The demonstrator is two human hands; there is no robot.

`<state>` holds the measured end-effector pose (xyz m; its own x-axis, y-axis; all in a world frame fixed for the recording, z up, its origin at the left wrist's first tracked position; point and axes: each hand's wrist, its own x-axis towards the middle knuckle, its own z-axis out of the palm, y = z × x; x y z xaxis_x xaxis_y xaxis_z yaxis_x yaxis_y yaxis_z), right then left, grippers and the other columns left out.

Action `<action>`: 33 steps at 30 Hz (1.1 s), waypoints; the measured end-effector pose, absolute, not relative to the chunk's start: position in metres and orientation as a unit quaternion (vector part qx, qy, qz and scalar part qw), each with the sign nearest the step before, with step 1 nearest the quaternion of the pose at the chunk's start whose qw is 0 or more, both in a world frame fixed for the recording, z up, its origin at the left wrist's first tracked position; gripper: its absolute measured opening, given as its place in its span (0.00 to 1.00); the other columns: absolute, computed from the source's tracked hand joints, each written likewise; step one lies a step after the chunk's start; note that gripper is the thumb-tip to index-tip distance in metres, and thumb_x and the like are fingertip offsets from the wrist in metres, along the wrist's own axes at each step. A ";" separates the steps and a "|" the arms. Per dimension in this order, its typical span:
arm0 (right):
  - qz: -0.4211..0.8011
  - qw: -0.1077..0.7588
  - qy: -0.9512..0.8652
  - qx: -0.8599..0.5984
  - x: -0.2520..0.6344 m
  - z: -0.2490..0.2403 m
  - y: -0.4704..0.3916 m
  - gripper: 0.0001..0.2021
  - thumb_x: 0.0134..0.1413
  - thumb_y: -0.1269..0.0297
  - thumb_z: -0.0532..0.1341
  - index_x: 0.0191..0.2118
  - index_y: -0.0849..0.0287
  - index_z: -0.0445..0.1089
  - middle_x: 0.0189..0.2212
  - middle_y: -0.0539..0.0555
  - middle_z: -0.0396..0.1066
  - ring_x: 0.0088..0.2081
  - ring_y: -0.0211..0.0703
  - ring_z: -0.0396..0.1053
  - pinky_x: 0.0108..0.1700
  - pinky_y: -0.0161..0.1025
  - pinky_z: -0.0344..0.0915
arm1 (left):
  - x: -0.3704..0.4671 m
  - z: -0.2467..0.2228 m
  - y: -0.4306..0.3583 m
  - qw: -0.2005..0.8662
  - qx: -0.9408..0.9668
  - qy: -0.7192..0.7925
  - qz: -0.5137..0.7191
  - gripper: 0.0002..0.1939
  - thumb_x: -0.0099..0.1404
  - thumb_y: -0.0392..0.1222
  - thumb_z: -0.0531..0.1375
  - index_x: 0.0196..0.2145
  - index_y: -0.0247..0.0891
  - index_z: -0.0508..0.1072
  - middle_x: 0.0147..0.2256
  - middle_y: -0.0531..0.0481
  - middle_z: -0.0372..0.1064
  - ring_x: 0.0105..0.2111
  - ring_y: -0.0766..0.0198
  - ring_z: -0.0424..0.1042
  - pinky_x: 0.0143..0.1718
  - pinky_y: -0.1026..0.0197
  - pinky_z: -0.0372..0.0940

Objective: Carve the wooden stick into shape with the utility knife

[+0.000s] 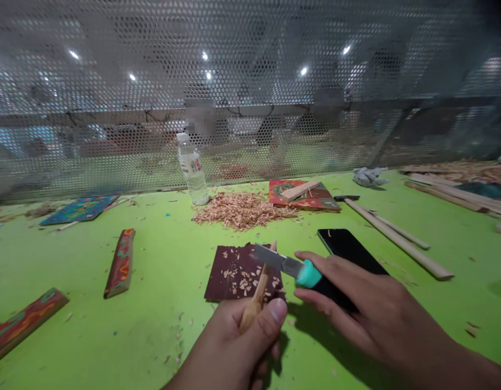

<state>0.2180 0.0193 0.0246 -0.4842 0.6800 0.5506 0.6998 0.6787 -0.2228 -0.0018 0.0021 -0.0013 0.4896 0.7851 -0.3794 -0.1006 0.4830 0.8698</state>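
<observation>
My left hand (246, 338) is closed around the thick lower end of a carved wooden stick (262, 284), whose thin end points up and away. In my right hand (356, 303) is a utility knife (309, 274) with a teal and black handle. Its broad blade crosses the upper part of the stick; whether it touches the wood I cannot tell. Below them a dark brown sheet (222, 279) lies on the table, sprinkled with wood shavings. Beside my right hand rests a black phone (352, 249), partly covered by the hand.
A pile of shavings (242, 211) sits by a water bottle (192, 170). Behind runs a perforated metal screen (250, 81). Painted wood pieces (121, 262) lie left; a red painted board (323, 200) is at the back. Wooden rods (397, 238) and crumpled paper (369, 176) are to the right.
</observation>
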 end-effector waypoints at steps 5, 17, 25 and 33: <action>0.016 0.269 -0.881 -0.390 0.219 0.020 0.021 0.18 0.79 0.54 0.50 0.60 0.58 0.66 0.41 0.59 0.81 0.36 0.49 0.81 0.34 0.43 0.75 | -0.005 0.004 0.003 0.752 0.435 0.399 0.294 0.28 0.61 0.70 0.66 0.32 0.41 0.67 0.17 0.66 0.52 0.14 0.75 0.45 0.13 0.71 0.44; 0.056 0.220 -0.908 -0.353 0.214 0.024 0.014 0.22 0.78 0.52 0.50 0.58 0.64 0.72 0.37 0.58 0.80 0.34 0.48 0.80 0.33 0.42 0.76 | -0.004 0.002 0.002 0.753 0.423 0.416 0.284 0.29 0.62 0.72 0.64 0.31 0.42 0.66 0.16 0.65 0.51 0.15 0.74 0.46 0.16 0.69 0.46; -0.040 0.252 -0.903 -0.345 0.212 0.021 0.011 0.19 0.79 0.55 0.48 0.55 0.63 0.70 0.34 0.57 0.81 0.30 0.48 0.80 0.29 0.43 0.74 | 0.000 0.010 0.001 0.714 0.435 0.480 0.266 0.38 0.55 0.80 0.61 0.16 0.43 0.56 0.11 0.63 0.48 0.12 0.75 0.45 0.13 0.66 0.41; -0.054 0.331 -0.862 -0.379 0.219 0.028 0.020 0.15 0.78 0.58 0.54 0.60 0.61 0.63 0.39 0.59 0.81 0.34 0.46 0.81 0.35 0.40 0.73 | -0.001 0.005 0.003 0.744 0.423 0.440 0.271 0.35 0.57 0.77 0.63 0.19 0.43 0.59 0.11 0.65 0.48 0.11 0.75 0.43 0.12 0.68 0.39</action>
<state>0.2195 0.0197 0.0280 -0.4934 0.6173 0.6128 0.6894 0.7071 -0.1572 -0.0011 0.0027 0.0047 0.4656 0.7755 -0.4264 -0.0303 0.4955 0.8681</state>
